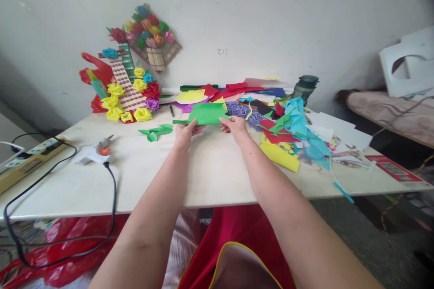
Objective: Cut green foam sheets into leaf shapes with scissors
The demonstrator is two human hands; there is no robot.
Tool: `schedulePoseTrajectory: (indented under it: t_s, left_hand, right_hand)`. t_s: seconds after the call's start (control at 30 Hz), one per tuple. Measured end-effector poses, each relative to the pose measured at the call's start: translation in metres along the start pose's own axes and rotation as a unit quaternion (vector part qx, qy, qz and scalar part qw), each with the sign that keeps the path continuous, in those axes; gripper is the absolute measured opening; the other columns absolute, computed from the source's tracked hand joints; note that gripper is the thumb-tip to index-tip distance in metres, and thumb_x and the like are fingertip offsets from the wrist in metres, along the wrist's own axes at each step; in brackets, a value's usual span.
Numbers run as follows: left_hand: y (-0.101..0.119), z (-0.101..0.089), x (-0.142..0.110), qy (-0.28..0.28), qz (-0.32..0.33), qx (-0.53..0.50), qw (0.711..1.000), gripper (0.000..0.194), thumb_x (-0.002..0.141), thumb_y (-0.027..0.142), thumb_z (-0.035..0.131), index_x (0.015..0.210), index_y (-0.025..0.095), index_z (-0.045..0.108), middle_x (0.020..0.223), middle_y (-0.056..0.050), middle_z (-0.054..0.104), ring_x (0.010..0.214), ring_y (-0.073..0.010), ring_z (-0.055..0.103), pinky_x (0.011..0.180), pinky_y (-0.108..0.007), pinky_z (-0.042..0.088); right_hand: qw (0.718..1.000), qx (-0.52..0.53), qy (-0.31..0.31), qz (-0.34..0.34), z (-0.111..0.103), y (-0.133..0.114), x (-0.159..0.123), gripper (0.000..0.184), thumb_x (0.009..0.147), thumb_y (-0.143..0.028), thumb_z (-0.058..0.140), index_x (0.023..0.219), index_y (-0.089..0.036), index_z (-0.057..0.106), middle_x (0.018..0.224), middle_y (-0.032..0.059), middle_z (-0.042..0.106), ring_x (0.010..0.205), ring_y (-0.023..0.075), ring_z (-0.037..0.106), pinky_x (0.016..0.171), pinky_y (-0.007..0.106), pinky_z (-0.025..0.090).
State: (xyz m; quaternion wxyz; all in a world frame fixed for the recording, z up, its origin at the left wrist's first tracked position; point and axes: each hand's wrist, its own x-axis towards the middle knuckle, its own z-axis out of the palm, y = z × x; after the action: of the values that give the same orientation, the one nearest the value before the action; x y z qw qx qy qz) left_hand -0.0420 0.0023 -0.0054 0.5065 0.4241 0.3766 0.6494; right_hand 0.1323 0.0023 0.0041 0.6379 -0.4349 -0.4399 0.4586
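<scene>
A sheet of green paper [208,113] is held up over the table between my two hands. My left hand [186,133] pinches its near left corner, where a narrow green strip sticks out to the left. At the near right corner, my right hand [235,126] grips the sheet between thumb and fingers. Several cut green paper leaves [156,132] lie on the table just left of my left hand. Close beyond my right hand sits a heap of purple shredded paper [246,112].
A glue gun [95,156] with a black cord and pliers [104,143] lie at left, near a power strip [32,162]. Paper flowers [115,95] stand at the back left. Coloured scraps [294,122] and a dark bottle [305,88] are on the right.
</scene>
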Motion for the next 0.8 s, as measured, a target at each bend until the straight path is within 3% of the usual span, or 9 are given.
schedulePoseTrajectory:
  t_s: [0.33, 0.6, 0.7, 0.8]
  left_hand:
    - [-0.0047, 0.0004, 0.004, 0.023, 0.008, -0.025, 0.999, 0.02, 0.062, 0.019, 0.07, 0.075, 0.008, 0.059, 0.07, -0.008, 0.066, 0.058, -0.0192, 0.066, 0.06, -0.032, 0.056]
    - [-0.005, 0.0027, 0.0043, 0.045, 0.011, -0.037, 0.998, 0.021, 0.061, 0.015, 0.071, 0.07, 0.012, 0.052, 0.059, 0.0, 0.059, 0.052, -0.0146, 0.064, 0.052, -0.024, 0.054]
    - [-0.0018, 0.0058, 0.0018, 0.069, 0.007, -0.043, 0.997, 0.026, 0.063, 0.01, 0.069, 0.08, 0.013, 0.05, 0.057, 0.002, 0.057, 0.049, -0.0146, 0.063, 0.05, -0.024, 0.053]
    - [0.0006, 0.008, 0.0004, 0.086, 0.002, -0.038, 0.996, 0.04, 0.067, 0.006, 0.065, 0.102, 0.014, 0.047, 0.062, 0.003, 0.059, 0.047, -0.0142, 0.063, 0.05, -0.024, 0.053]
  right_hand:
    - [0.999, -0.019, 0.025, -0.015, 0.004, 0.0022, 0.0011, 0.021, 0.064, -0.011, 0.07, 0.069, -0.017, 0.05, 0.038, -0.0087, 0.051, 0.033, 0.0084, 0.051, 0.034, 0.016, 0.042]
    - [0.998, -0.049, 0.023, -0.031, 0.0032, 0.0064, 0.0059, 0.023, 0.064, -0.013, 0.068, 0.075, -0.018, 0.048, 0.039, -0.0106, 0.049, 0.031, 0.0068, 0.048, 0.031, 0.014, 0.038]
    - [0.998, -0.055, 0.025, -0.032, 0.0042, 0.0077, 0.0072, 0.022, 0.064, -0.013, 0.067, 0.075, -0.019, 0.048, 0.04, -0.0104, 0.049, 0.031, 0.0069, 0.047, 0.031, 0.014, 0.037]
    - [0.998, -0.054, 0.023, -0.037, 0.0062, 0.0084, 0.0064, 0.021, 0.065, -0.013, 0.066, 0.076, -0.018, 0.049, 0.039, -0.0106, 0.049, 0.031, 0.0068, 0.046, 0.031, 0.014, 0.036]
